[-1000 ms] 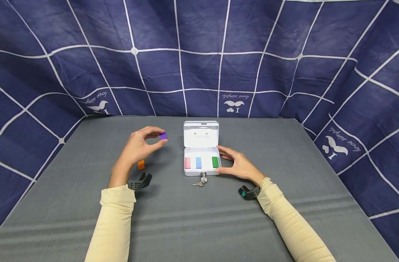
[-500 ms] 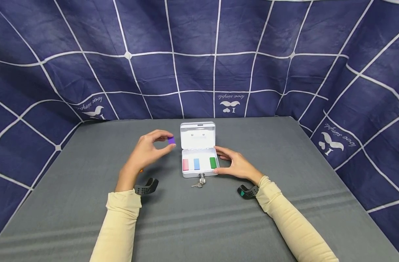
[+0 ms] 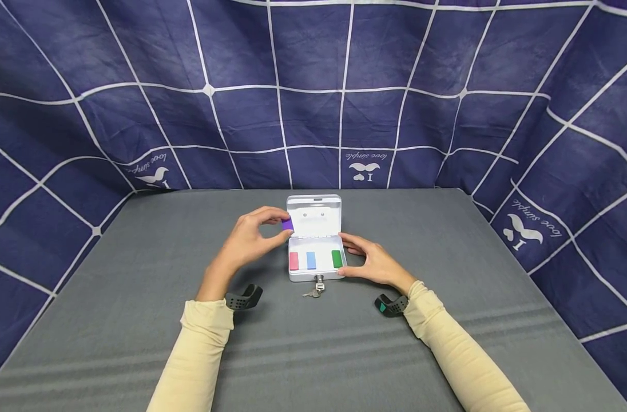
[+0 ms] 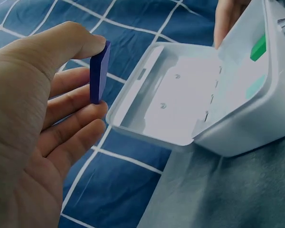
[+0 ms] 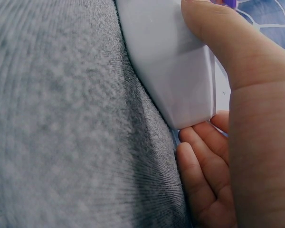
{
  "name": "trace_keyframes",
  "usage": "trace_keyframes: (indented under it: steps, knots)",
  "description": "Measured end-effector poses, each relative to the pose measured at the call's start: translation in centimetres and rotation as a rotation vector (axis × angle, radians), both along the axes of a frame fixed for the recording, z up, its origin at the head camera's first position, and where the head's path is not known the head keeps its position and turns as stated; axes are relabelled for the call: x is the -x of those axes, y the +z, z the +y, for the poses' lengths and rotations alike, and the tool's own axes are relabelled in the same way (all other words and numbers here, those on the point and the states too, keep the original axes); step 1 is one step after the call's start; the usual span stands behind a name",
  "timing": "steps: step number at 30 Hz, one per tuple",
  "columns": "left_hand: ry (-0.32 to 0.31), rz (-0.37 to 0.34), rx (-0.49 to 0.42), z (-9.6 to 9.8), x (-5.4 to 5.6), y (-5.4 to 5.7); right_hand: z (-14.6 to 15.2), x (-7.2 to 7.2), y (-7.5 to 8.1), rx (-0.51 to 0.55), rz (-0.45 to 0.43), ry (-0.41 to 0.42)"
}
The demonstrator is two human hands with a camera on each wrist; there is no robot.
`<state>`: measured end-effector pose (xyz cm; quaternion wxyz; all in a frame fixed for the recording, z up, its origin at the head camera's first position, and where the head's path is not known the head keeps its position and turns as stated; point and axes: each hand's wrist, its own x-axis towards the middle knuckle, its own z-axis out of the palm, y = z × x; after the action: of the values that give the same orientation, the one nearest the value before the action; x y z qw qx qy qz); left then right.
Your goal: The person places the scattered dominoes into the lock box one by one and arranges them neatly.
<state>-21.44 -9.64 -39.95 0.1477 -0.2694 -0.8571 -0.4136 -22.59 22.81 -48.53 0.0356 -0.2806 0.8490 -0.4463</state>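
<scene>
Between thumb and fingertips my left hand (image 3: 252, 237) pinches a small purple block (image 3: 287, 224), raised just left of the white metal box's lid. The white box (image 3: 318, 276) stands on the grey table with its lid (image 3: 314, 217) up. My right hand (image 3: 372, 260) grips the box's right side, thumb near the front corner and fingers at the back. Inside lie a pink block (image 3: 294, 261), a light blue block (image 3: 310, 260) and a green block (image 3: 336, 258); a gap shows between the blue and green ones. In the left wrist view the purple block (image 4: 99, 73) is held upright on edge.
Keys (image 3: 313, 293) hang from the lock at the front of the box and rest on the grey tabletop (image 3: 313, 355). A dark blue curtain (image 3: 313, 114) with white lines stands behind the table and along its sides.
My left hand has moved right with the purple block, from beside the box to the lid's left edge. An orange block seen earlier is now hidden behind my left arm. The right hand has stayed put.
</scene>
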Motion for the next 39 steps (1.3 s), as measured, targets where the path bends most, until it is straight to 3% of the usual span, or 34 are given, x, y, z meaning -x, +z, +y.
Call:
trace_keyframes:
  steps: [15, 32, 39]
  knots:
    - [-0.124, 0.078, 0.051, 2.6, 0.3, -1.6, 0.1, 0.0, 0.0, 0.019, 0.007, 0.01]
    - [-0.169, 0.006, 0.15, 4.1, 0.1, -2.8, -0.1, 0.2, 0.0, 0.013, 0.006, 0.013]
    - [-0.186, 0.016, 0.194, 4.8, 0.0, -3.3, -0.1, 0.2, -0.1, 0.013, 0.018, 0.025]
